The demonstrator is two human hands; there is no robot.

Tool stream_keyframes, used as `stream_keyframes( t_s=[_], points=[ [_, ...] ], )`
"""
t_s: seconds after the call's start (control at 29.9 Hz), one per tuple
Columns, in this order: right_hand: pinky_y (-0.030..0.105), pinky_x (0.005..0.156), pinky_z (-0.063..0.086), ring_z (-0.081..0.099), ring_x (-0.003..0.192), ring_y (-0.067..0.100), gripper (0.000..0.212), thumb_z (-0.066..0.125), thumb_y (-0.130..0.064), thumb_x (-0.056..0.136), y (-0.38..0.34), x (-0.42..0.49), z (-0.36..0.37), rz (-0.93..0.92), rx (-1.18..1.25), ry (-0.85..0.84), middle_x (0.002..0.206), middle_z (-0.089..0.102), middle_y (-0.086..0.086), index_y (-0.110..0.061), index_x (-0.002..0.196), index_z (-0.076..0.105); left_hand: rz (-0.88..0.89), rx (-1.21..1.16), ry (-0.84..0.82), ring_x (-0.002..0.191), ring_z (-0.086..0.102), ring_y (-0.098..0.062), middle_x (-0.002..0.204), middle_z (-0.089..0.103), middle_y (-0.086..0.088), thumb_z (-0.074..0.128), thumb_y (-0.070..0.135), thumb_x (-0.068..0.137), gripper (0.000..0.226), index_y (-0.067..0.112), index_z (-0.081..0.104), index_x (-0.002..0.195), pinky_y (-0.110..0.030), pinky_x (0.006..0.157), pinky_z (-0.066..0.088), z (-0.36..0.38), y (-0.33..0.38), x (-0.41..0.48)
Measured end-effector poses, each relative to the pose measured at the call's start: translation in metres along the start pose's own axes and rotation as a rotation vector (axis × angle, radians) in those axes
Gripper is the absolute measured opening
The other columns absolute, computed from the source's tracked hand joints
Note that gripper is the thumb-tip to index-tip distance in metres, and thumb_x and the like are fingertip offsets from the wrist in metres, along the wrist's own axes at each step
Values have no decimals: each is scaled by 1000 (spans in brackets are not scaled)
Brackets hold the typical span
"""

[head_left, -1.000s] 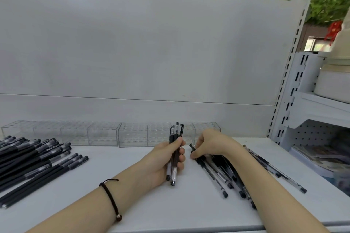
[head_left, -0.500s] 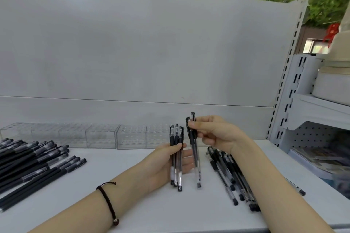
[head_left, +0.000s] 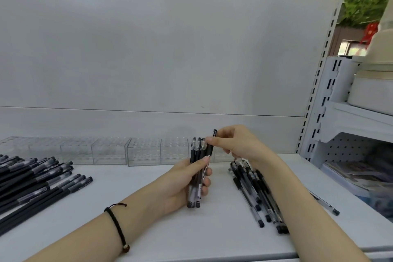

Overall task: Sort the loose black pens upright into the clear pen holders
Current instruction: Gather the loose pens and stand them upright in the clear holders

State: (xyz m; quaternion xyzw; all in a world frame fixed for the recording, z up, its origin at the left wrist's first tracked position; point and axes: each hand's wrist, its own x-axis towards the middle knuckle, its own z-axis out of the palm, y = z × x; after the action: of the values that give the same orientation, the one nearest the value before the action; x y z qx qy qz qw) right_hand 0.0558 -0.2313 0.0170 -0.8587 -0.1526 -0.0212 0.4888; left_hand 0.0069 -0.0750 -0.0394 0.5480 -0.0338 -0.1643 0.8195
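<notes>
My left hand (head_left: 182, 178) grips a bundle of black pens (head_left: 196, 178) held upright above the white shelf (head_left: 191, 232). My right hand (head_left: 236, 142) pinches the cap end of one more black pen (head_left: 210, 147) and holds it against the right side of the bundle. Under my right wrist, several loose black pens (head_left: 255, 193) lie in a pile on the shelf. A large pile of black pens (head_left: 36, 178) lies at the left. A row of clear pen holders (head_left: 110, 151) stands along the back panel; I see no pens in them.
One stray pen (head_left: 325, 204) lies near the shelf's right side. A white slotted upright (head_left: 319, 83) and a neighbouring shelf unit (head_left: 357, 121) with cream boxes stand to the right. The grey back panel (head_left: 148, 59) rises behind the holders.
My right hand picked a pen from the right pile, lifted it and brought it left against the bundle in my left hand. My left hand has stayed in place.
</notes>
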Motion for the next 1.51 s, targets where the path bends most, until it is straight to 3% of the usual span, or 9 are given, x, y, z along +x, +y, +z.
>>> stream_keyframes(
  t_s=[0.13, 0.27, 0.47, 0.64, 0.74, 0.87, 1.17, 1.37, 1.51],
  points=[
    [17, 45, 34, 40, 43, 6, 35, 72, -41, 83, 15, 2, -27, 39, -208, 112, 45, 51, -12, -8, 74, 68, 8, 30, 24, 44, 40, -7, 68, 52, 1, 61, 23, 93, 15, 14, 51, 97, -17, 36, 33, -2, 1, 0],
    [33, 74, 54, 62, 64, 14, 31, 74, -40, 77, 37, 10, -36, 213, -567, 88, 54, 66, -7, -14, 61, 69, -6, 13, 23, 44, 33, -6, 64, 48, 3, 63, 25, 91, 17, 16, 49, 92, -15, 34, 28, -4, 1, 0],
    [29, 77, 44, 58, 82, 20, 45, 76, -50, 71, 37, 8, -25, 336, -845, 8, 72, 56, -7, -20, 65, 43, -14, 11, 31, 43, 33, -5, 64, 47, 4, 63, 25, 91, 18, 17, 48, 89, -15, 34, 28, -4, 0, 1],
    [31, 80, 49, 62, 90, 21, 38, 79, -48, 69, 36, 12, -11, 290, -819, -65, 78, 59, -5, -18, 75, 55, -16, 16, 42, 43, 34, -6, 62, 48, 4, 64, 25, 90, 19, 16, 48, 92, -16, 34, 29, -3, 1, 0],
    [31, 77, 50, 61, 78, 17, 31, 79, -40, 71, 39, 14, -6, 237, -746, -115, 73, 62, -4, -16, 77, 61, -19, 16, 50, 44, 35, -6, 61, 49, 4, 65, 26, 89, 21, 15, 48, 94, -16, 33, 29, -3, 1, 0],
    [27, 69, 48, 57, 63, 13, 26, 79, -34, 72, 38, 15, -2, 206, -673, -171, 68, 61, -4, -16, 79, 62, -20, 13, 53, 44, 35, -6, 62, 48, 4, 66, 26, 89, 19, 16, 49, 92, -16, 34, 29, -3, 1, 0],
    [26, 58, 37, 48, 62, 21, 28, 72, -34, 74, 27, 14, 5, 244, -715, -241, 63, 53, 3, -12, 73, 55, -21, 22, 49, 43, 35, -5, 59, 47, 4, 66, 28, 87, 23, 14, 53, 100, -15, 34, 29, -2, 1, 2],
    [22, 51, 37, 46, 54, 10, 17, 77, -22, 75, 23, 14, 7, 183, -621, -217, 60, 51, -5, -13, 81, 63, -30, 17, 54, 44, 34, -6, 58, 44, 5, 66, 29, 87, 23, 12, 58, 99, -15, 36, 28, -2, 1, 1],
    [22, 53, 40, 47, 53, 7, 24, 78, -24, 76, 22, 12, 7, 172, -625, -196, 59, 53, -6, -6, 91, 73, -30, 5, 56, 43, 35, -6, 58, 44, 5, 65, 29, 88, 21, 12, 57, 98, -14, 36, 28, -1, 3, 0]
  ],
)
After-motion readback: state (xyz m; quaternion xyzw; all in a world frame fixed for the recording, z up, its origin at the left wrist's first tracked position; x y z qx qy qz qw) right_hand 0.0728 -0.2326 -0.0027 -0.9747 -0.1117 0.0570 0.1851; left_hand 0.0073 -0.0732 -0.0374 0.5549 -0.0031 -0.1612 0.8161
